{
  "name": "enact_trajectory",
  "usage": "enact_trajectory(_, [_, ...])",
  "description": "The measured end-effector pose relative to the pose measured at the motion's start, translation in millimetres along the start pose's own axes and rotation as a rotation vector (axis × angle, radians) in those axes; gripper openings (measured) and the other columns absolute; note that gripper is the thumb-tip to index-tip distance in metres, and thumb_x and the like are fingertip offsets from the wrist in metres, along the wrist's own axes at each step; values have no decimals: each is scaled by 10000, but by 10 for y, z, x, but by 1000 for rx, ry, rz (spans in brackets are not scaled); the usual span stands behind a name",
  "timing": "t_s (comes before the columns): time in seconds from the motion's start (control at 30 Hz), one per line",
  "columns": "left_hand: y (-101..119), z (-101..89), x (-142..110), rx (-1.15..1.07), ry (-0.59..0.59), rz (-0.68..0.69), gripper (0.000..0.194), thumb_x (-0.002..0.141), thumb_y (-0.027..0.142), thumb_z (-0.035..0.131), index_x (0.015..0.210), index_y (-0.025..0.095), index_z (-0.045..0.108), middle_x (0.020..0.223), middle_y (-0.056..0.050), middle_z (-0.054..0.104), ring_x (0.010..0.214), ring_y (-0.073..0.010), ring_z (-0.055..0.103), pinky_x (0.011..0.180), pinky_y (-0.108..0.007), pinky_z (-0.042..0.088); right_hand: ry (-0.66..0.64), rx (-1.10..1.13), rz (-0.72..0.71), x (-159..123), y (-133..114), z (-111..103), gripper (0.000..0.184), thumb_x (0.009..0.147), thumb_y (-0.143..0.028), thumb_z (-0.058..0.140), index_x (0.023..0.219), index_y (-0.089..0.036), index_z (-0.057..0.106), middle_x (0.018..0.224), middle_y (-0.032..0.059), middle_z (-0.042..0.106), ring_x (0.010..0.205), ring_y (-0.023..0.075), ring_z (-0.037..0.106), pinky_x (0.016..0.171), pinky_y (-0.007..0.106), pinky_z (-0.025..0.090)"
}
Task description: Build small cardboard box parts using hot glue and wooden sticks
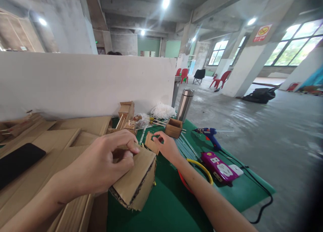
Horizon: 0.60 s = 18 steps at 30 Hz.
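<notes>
My left hand point(106, 163) grips the top edge of a folded corrugated cardboard block point(135, 183) that rests on the green mat point(166, 205). My right hand point(166, 147) pinches a small cardboard piece point(151, 143) just beyond the block's far corner. A small open cardboard box point(174, 127) with thin sticks through it stands right behind my right hand.
Flat cardboard sheets point(63, 137) and a black phone point(17, 161) lie at the left. A steel flask point(185, 105), blue glue gun point(210, 135), purple power strip point(222, 168) and red and yellow rings point(199, 164) sit at the right. A white partition point(75, 80) closes the back.
</notes>
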<state>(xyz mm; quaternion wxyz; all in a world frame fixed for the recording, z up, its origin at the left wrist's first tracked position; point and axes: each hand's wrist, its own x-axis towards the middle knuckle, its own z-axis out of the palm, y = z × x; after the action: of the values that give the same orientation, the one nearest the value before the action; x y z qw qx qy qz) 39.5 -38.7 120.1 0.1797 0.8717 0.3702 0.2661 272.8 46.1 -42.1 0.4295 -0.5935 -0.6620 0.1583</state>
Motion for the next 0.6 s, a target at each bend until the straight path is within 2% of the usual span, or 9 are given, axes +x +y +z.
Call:
enact_trajectory(0.23, [13,-1,0,-10,5,-14,117,763,134,480,758,203,574,998,-43,697,895,-191,666,632,-240,499,48,4,-36,13,-19,-41,267,904,-374,473,833,-214,674,784,45,708,725,212,633,669,300,439])
enact_trajectory(0.6, [-1,6,5,14,0,-13,124,773,144,463,768,215,565,998,-32,699,857,-181,666,615,-239,489,53,31,-25,43,-54,40,268,898,-405,496,812,-218,668,663,11,641,625,186,578,600,276,388])
